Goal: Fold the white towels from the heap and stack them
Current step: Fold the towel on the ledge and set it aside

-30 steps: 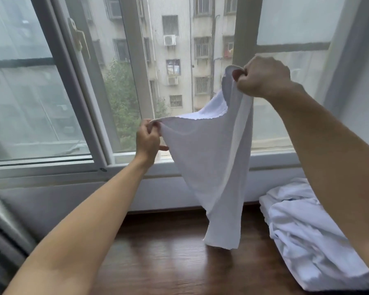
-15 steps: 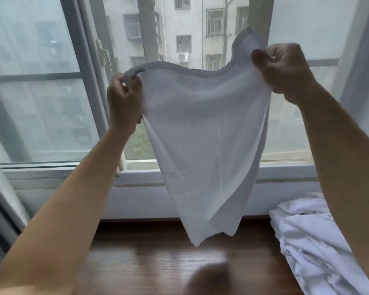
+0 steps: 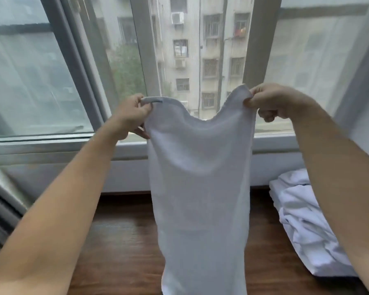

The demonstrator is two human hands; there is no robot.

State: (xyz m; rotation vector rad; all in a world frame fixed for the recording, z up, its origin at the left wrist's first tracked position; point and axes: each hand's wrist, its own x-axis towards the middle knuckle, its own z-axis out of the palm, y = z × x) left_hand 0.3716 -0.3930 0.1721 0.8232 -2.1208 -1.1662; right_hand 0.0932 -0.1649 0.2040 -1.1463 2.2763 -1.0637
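Soft white cloth against grey metal and glass.
The towel is thin matt woven cloth with a finely ribbed texture and a stitched hem at its top edge. The heap is the same white cloth, creased and rumpled. The surface is dark brown wood with visible grain and a slight sheen. The window frame looks like smooth grey metal; its panes are hazy glass.
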